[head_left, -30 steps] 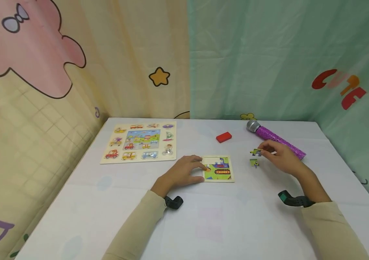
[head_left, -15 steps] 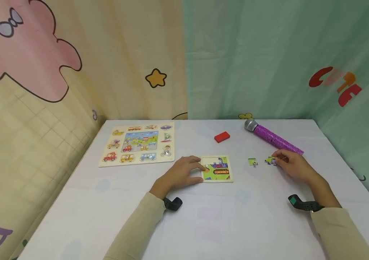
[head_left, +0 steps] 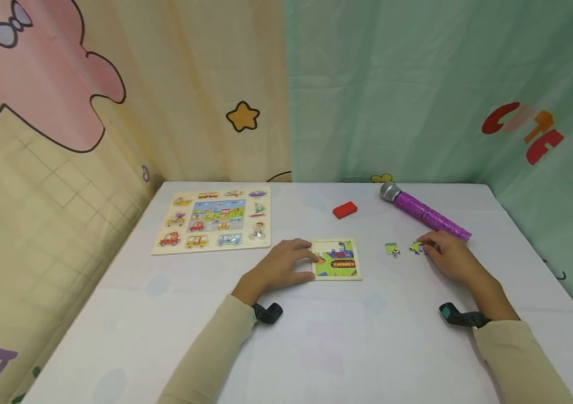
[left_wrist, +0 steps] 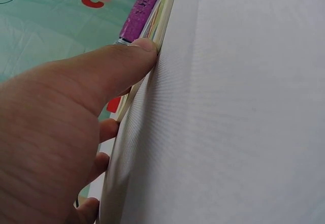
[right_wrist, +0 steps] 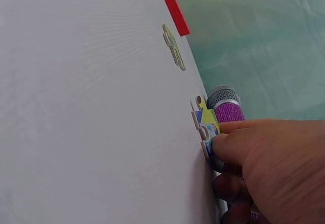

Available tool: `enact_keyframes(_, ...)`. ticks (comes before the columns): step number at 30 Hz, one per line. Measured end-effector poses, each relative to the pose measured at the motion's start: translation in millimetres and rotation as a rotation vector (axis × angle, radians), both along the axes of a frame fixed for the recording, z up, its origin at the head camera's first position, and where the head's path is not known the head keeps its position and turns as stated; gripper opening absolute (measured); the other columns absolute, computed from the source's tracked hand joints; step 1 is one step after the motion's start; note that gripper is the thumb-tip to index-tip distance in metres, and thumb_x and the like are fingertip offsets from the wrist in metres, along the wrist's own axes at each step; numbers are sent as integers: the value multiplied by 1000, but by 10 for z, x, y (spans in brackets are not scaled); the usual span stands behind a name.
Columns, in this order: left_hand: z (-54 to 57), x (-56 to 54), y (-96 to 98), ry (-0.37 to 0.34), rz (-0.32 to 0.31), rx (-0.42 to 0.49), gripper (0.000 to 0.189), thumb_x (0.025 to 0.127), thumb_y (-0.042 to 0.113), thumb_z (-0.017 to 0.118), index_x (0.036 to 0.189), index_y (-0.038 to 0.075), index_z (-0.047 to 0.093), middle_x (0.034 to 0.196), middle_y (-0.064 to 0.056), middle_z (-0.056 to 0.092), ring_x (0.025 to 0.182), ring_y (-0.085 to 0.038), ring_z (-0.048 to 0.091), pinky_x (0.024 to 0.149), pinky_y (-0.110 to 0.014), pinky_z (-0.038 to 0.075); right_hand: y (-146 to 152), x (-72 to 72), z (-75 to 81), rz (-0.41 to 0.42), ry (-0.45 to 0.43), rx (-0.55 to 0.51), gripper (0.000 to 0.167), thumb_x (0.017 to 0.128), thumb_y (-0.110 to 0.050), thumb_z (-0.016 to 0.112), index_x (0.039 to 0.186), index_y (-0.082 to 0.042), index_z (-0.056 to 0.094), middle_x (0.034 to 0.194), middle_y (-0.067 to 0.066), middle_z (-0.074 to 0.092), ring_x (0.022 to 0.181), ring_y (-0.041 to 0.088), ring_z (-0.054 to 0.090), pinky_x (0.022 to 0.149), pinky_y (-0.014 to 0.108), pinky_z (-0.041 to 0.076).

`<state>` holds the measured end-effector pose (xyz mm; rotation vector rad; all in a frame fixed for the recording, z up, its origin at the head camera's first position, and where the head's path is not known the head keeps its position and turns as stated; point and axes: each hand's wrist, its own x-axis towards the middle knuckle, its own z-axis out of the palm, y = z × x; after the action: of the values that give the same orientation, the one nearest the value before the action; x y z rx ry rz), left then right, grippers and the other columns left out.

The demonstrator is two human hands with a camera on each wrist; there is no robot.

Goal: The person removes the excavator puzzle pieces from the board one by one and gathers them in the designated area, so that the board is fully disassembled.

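Observation:
In the head view my left hand (head_left: 278,264) rests at the left side of a small framed jigsaw puzzle (head_left: 337,270) with a purple-and-orange vehicle on green. Its index finger touches the picture and its thumb lies along the frame's lower left edge. A pale gap shows at the puzzle's upper left. My right hand (head_left: 450,257) pinches a green and blue puzzle piece (right_wrist: 205,125) between thumb and finger, close to the tabletop. Left of that hand a second green puzzle piece (head_left: 392,248) lies loose on the table.
A larger vehicle picture puzzle (head_left: 261,242) lies at the back left of the white table (head_left: 327,336). Behind the small puzzle sits a red block (head_left: 345,210). A purple glitter microphone (head_left: 425,214) lies just beyond my right hand. Patterned curtains (head_left: 392,101) hang around the table.
My right hand has moved to the right with its puzzle piece, away from the loose piece, and lowered it toward the table. The left hand has stayed at the small puzzle.

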<state>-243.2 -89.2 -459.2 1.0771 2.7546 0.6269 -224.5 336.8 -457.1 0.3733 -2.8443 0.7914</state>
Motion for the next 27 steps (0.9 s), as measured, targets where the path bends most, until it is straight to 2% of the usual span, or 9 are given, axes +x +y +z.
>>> enact_keyframes(8,-16,-9,19,22,-15,-4,41,94,45,71,131,29,68,151,-2,47,142,-24,37,118,-43,28,-5,13,-24,-29,-10,11,21,97,2,61,116,6,67,111,27,62,101,42,59,83,58,48)
enact_keyframes(16,2,4,12,23,-8,-20,40,94,44,71,131,29,68,151,-3,48,142,-23,37,118,-43,26,-54,16,3,-28,-14,42,16,95,2,63,109,7,70,103,24,61,94,39,59,77,54,48)
enact_keyframes(24,7,-1,12,33,-9,-23,40,94,44,71,131,29,68,151,-2,47,142,-25,38,118,-42,27,-64,19,15,-27,-17,43,15,96,2,63,109,6,69,106,26,61,98,43,59,82,60,48)
enact_keyframes(27,10,8,8,24,-5,-18,40,94,44,72,130,29,68,151,-2,47,142,-24,37,118,-42,27,-66,16,12,-25,-11,43,16,96,1,62,110,6,68,107,26,60,97,42,59,81,59,48)
